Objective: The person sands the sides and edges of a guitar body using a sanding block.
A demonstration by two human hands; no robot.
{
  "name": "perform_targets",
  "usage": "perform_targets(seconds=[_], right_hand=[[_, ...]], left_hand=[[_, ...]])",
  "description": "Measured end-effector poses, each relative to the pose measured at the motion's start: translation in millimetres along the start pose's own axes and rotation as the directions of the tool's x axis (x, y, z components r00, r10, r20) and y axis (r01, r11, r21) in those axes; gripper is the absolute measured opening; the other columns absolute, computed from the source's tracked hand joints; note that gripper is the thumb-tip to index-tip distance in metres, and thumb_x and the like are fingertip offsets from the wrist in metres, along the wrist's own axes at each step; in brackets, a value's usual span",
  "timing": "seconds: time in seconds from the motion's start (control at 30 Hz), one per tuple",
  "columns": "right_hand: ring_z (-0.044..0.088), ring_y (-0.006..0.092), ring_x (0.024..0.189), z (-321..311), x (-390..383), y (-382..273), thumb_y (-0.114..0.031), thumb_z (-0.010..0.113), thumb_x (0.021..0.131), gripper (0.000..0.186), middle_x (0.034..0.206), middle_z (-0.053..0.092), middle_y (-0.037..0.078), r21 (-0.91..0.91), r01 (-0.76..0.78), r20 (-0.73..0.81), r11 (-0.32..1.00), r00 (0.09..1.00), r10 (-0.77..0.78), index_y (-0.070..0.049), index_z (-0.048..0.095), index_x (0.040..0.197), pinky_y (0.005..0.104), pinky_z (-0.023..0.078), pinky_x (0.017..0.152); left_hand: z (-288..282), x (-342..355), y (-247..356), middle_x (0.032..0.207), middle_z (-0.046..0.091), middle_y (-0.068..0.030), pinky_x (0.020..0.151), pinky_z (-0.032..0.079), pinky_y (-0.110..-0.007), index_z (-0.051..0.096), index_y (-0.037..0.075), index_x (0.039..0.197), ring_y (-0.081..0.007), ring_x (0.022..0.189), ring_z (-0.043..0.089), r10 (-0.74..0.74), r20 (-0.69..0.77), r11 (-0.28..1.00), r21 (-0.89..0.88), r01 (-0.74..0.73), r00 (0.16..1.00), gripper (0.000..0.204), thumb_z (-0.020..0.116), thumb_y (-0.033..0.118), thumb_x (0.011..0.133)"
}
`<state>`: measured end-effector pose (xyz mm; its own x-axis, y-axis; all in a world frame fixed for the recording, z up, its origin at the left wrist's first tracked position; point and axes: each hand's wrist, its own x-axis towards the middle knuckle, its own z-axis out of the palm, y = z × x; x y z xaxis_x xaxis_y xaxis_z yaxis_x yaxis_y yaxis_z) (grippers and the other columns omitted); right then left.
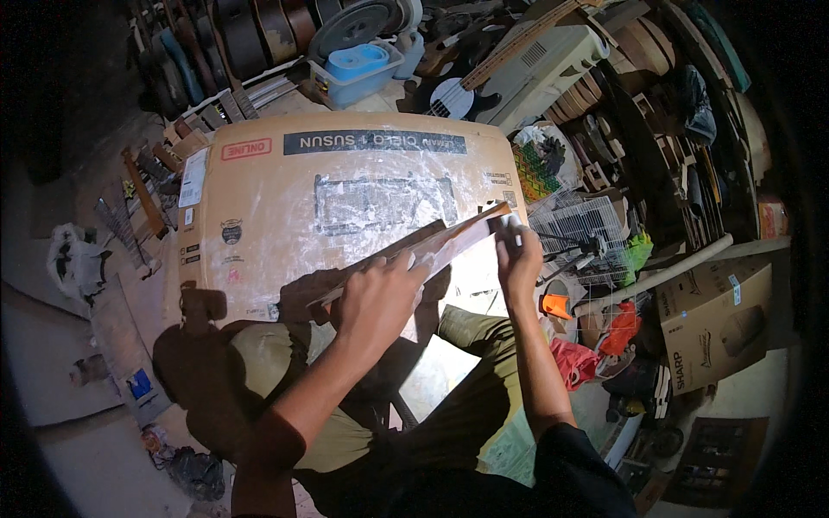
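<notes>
My left hand [376,298] grips a long wooden strip [449,242], shaped like an instrument neck, near its middle. The strip slants up to the right above a flattened cardboard box [285,198]. My right hand [518,255] is closed near the strip's upper right end, pinching a small pale piece against it; what the piece is I cannot tell. Both forearms come up from the lower edge over my olive-trousered knees.
A blue plastic tub [358,69] and an unfinished black-and-white guitar body [453,95] lie beyond the cardboard. Wire baskets [579,229], an orange object [557,304] and a printed carton [712,319] crowd the right. Wooden parts and tools line the left edge.
</notes>
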<state>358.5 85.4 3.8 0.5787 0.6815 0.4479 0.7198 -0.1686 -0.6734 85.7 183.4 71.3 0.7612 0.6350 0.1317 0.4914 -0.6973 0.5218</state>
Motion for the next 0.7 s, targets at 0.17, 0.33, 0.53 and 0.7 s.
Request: perform_targets(seconds=[0.17,0.33,0.53,0.7], right_hand=[[0.061,0.0390,0.095,9.3,-24.4,-49.0,-0.002,0.072,0.080,0.027,0.102,0.066,0.019,-0.343,0.287,0.126,0.894,0.957,-0.259,-0.003,0.065,0.105,0.0449,0.048,0.084],[0.061,0.0367,0.091,11.7,-17.7,-53.4,0.002,0.074,0.074,0.035,0.096,0.064,0.018,-0.249,0.239,0.084,0.939,0.971,-0.225,-0.004,0.065,0.107,0.0457,0.048,0.080],[0.062,0.0371,0.093,1.3,7.5,-33.4,0.005,0.073,0.075,0.040,0.098,0.064,0.019,-0.352,0.174,0.045,0.920,0.985,-0.169,0.000,0.063,0.113,0.0422,0.050,0.082],[0.059,0.0391,0.089,3.3,3.4,-30.6,-0.001,0.074,0.076,0.026,0.094,0.063,0.019,-0.386,0.218,0.179,0.896,0.971,-0.159,-0.003,0.066,0.100,0.0470,0.047,0.081]], left_hand=[[-2.1,-5.7,-7.2,0.102,0.066,-0.0090,0.071,0.057,-0.044,0.072,0.017,0.116,-0.0315,0.088,0.069,-0.026,-0.049,0.999,-0.023,0.025,0.998,0.039,0.077,0.018,0.078],[-3.6,-2.5,-7.8,0.102,0.066,-0.0095,0.070,0.056,-0.045,0.071,0.019,0.120,-0.0312,0.088,0.069,-0.030,0.007,0.999,0.037,0.030,1.000,0.043,0.078,0.019,0.077],[-3.8,-1.5,-4.8,0.102,0.066,-0.0091,0.071,0.056,-0.045,0.071,0.019,0.121,-0.0322,0.087,0.069,-0.004,-0.057,1.000,-0.005,0.004,0.998,0.043,0.078,0.020,0.078],[-3.8,-2.3,-9.0,0.104,0.066,-0.0092,0.071,0.055,-0.046,0.071,0.019,0.120,-0.0329,0.087,0.069,0.003,-0.058,0.999,-0.042,-0.005,0.998,0.042,0.078,0.022,0.078]])
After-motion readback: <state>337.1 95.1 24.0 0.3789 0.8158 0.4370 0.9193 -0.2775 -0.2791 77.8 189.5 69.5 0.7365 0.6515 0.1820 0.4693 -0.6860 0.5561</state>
